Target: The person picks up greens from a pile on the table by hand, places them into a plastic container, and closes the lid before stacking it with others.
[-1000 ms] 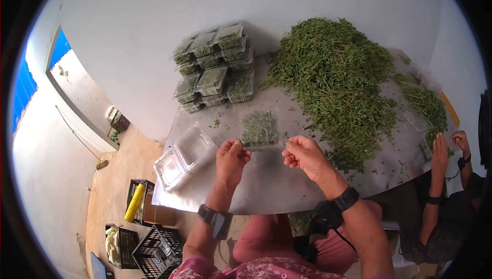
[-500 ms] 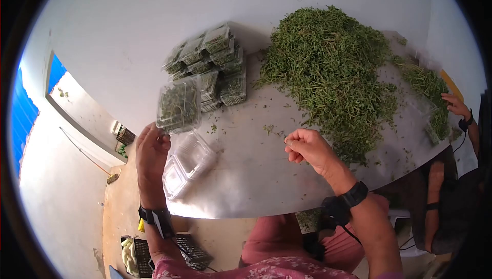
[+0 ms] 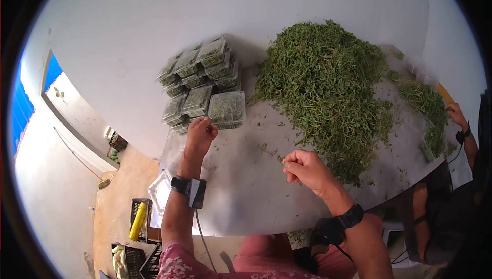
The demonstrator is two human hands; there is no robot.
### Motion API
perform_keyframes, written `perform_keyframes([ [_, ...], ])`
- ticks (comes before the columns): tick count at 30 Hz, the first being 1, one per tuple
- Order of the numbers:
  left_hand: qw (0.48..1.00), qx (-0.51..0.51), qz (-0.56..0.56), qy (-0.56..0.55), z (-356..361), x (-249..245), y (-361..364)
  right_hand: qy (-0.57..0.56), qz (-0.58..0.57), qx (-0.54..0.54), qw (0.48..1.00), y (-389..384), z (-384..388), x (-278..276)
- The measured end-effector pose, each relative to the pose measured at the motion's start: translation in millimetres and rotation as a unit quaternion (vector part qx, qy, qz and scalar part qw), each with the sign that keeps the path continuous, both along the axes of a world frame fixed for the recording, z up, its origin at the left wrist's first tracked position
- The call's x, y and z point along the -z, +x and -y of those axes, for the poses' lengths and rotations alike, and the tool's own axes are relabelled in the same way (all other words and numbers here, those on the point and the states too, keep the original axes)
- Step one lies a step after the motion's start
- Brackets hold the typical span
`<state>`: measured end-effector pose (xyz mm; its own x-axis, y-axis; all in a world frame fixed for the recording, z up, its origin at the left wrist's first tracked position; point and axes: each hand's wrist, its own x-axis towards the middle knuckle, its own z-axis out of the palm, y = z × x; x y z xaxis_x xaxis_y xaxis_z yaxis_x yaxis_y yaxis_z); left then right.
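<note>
My left hand (image 3: 201, 134) has its fingers closed at the near left corner of a clear plastic clamshell (image 3: 227, 109) filled with green sprigs. This clamshell rests at the front right of a stack of similar filled clamshells (image 3: 192, 64). My right hand (image 3: 307, 171) hovers above the table in a pinch; whatever lies between thumb and finger is too small to make out. Just beyond it a few loose sprigs (image 3: 269, 151) are scattered. A large heap of leafy green stems (image 3: 323, 84) fills the table's middle and right.
Open, unfilled clamshells (image 3: 161, 189) lie at the left table edge (image 3: 225, 230), partly behind my left arm. On the right, another person's hand (image 3: 453, 112) is beside a smaller pile of greens (image 3: 420, 99). Black crates (image 3: 136, 258) stand on the floor at lower left.
My left hand has carried the filled clamshell rightward to the front right of the stack. The right hand stays pinched in nearly the same place. The view has shifted slightly.
</note>
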<state>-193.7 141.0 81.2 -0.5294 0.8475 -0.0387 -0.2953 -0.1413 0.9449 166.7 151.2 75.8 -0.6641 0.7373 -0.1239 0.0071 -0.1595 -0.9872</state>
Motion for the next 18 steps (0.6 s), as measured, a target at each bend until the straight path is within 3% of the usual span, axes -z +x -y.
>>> perform_keyframes([
  [10, 0.999, -0.014, 0.037, 0.019, -22, 34, -3, 0.041, 0.055, -0.053, 0.996, -3, -7, 12],
  [14, 0.999, -0.013, 0.040, 0.021, -6, 10, 24, 0.028, 0.060, -0.043, 0.997, 3, -3, -7],
  [18, 0.998, 0.029, 0.035, 0.032, 30, -15, 61, -0.040, 0.005, 0.033, 0.999, -3, -8, -2],
])
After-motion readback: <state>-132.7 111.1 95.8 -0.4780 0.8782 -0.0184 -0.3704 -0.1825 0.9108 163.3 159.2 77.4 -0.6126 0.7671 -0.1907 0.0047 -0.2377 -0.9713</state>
